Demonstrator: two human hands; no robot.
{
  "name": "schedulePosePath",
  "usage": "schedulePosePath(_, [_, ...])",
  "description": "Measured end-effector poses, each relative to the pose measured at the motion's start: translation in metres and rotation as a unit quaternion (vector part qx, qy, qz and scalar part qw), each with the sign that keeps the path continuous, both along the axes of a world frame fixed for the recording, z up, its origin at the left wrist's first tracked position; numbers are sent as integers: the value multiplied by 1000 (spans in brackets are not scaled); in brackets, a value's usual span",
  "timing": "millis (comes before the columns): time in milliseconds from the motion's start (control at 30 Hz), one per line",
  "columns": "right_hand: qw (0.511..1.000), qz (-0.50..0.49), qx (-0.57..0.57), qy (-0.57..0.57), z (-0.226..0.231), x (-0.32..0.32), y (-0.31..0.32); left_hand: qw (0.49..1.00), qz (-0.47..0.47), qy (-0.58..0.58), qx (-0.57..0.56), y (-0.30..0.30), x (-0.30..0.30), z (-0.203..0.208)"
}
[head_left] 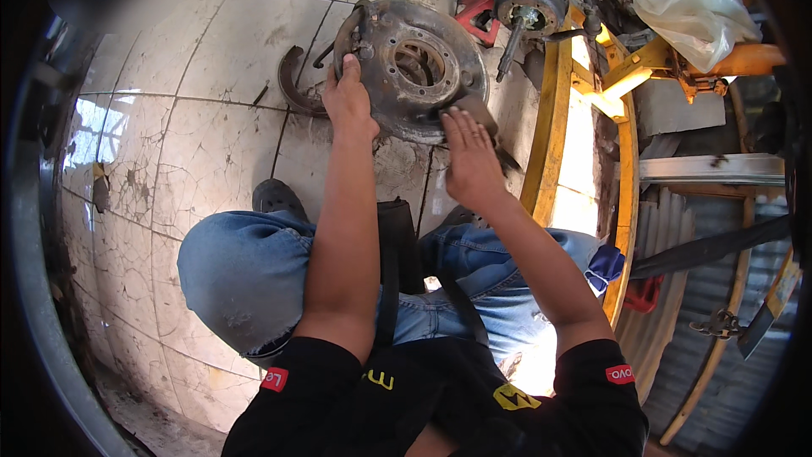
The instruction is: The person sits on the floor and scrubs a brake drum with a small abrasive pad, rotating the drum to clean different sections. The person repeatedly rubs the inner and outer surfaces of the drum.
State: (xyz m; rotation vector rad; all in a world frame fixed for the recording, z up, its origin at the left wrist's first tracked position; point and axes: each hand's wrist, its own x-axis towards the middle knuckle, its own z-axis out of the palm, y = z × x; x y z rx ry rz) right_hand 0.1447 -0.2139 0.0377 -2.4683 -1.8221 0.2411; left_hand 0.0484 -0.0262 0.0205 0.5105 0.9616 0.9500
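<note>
A round, dark, greasy brake backing plate (391, 25) with a large hole and a ring of bolt holes lies on the tiles in front of me. My left hand (348, 106) grips its left rim, one finger pointing up along the edge. At its lower right edge my right hand (474, 156) has its fingers over a dark curved piece (475, 108), pressed against the plate. The hand partly hides this piece, so its kind is unclear. A curved brake shoe (292, 85) rests on the floor left of the plate.
Beyond the plate, at right, stands a dark hub with a shaft (529, 4), near a red stand (479, 19). A yellow metal frame (550, 127) runs along my right side. A clear plastic bag (689, 4) hangs over it. Corrugated sheets (702, 262) stand farther right.
</note>
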Motion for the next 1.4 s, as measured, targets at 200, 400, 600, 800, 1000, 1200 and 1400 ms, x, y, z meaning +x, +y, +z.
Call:
schedulePosePath(200, [999, -38, 20, -23, -21, -5, 6, 1000, 2, 5, -15, -3, 3, 8])
schedulePosePath(400, [992, -19, 40, 120, 8, -17, 16, 999, -5, 27, -23, 3, 4, -9])
schedulePosePath(600, [996, 53, 43, 60, 20, 14, 17, 999, -7, 45, -30, 6, 10, -17])
schedulePosePath(800, [993, 40, 108, 5, 0, 7, 2, 997, -12, 70, 8, 2, 5, -15])
schedulePosePath(1000, [986, 6, 156, 61, -19, -26, 20, 997, -5, 76, 19, 1, 3, -9])
schedulePosePath(1200, [996, 67, 60, -15, -1, 18, -5, 996, -22, 86, -7, 5, 1, -9])
schedulePosePath(1400, [989, 84, 106, 62, -10, -34, 12, 998, -17, 55, 2, 3, 2, -8])
